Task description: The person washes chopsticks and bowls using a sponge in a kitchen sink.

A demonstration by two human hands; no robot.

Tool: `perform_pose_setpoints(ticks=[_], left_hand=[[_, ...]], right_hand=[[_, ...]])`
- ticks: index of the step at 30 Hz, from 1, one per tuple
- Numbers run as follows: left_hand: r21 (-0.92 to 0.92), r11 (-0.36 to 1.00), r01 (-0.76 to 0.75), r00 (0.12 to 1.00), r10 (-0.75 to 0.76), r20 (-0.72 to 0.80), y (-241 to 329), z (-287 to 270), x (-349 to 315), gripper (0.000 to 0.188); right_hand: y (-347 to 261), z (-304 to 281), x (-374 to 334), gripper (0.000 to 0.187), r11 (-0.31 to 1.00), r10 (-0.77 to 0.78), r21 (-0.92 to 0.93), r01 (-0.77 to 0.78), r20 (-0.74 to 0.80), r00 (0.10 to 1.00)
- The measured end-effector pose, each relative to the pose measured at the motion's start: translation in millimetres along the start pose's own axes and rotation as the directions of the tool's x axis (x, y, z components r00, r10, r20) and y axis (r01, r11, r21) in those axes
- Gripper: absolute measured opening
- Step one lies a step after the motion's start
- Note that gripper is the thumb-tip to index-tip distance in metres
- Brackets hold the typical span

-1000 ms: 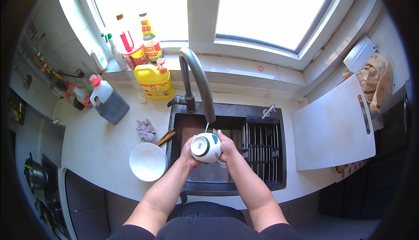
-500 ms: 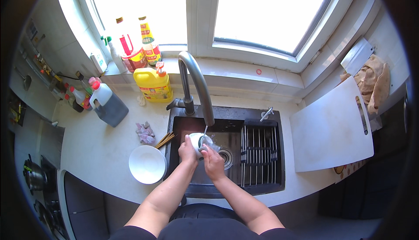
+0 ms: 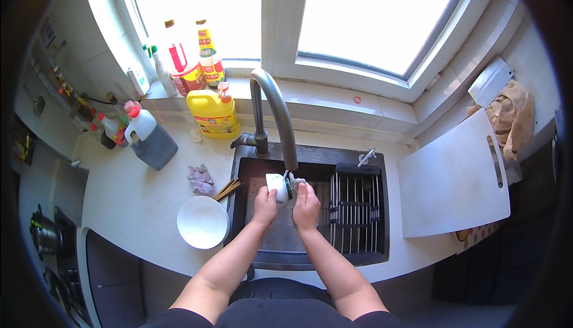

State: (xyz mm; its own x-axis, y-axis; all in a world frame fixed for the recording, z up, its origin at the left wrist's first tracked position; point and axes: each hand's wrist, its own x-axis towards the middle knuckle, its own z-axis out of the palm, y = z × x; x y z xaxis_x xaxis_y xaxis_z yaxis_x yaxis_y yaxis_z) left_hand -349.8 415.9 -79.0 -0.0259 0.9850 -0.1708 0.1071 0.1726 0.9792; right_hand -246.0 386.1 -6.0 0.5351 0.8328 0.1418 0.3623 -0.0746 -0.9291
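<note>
Both my hands are over the dark sink (image 3: 262, 256), under the spout of the curved grey tap (image 3: 276, 110). My left hand (image 3: 264, 204) and my right hand (image 3: 306, 204) hold a small white cup (image 3: 280, 186) with a dark mark between them, tipped on its side just below the spout. A white bowl (image 3: 203, 222) sits on the counter left of the sink. Wooden chopsticks (image 3: 227, 188) lie at the sink's left edge, near the bowl.
A black rack (image 3: 355, 208) fills the sink's right half. A white cutting board (image 3: 453, 179) lies to the right, with a cloth (image 3: 510, 119) beyond it. A yellow jug (image 3: 213, 112), bottles (image 3: 188, 59) and a dark jug (image 3: 149, 137) stand at the back left. A stove (image 3: 48, 238) is far left.
My hands have drawn the cup up and in, from lower over the sink to right beneath the spout. The cup has turned from facing me to lying on its side.
</note>
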Motion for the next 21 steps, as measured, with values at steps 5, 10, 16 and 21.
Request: perform_pose_setpoints(ticks=[5,10,16,21], left_hand=[[-0.189,0.981,0.041,0.983,-0.006,0.184,23.0,-1.1,2.4,0.019],[-0.204,0.968,0.146,0.926,-0.061,0.374,35.1,-10.5,-1.2,0.025],[-0.064,0.958,0.281,0.800,-0.196,0.568,65.4,-30.4,-12.0,0.029],[-0.340,0.728,0.595,0.689,-0.245,0.682,62.7,-51.2,2.6,0.038]], right_hand=[[3.1,1.4,6.0,0.033,0.992,-0.105,0.089,0.093,0.134,0.985],[10.9,12.0,12.1,0.033,0.900,-0.417,-0.016,0.435,0.256,0.872],[63.4,14.8,46.2,0.043,0.941,0.098,0.247,-0.233,0.461,0.882],[54.2,-2.8,34.2,0.046,0.372,0.432,0.422,-0.827,0.710,0.556]])
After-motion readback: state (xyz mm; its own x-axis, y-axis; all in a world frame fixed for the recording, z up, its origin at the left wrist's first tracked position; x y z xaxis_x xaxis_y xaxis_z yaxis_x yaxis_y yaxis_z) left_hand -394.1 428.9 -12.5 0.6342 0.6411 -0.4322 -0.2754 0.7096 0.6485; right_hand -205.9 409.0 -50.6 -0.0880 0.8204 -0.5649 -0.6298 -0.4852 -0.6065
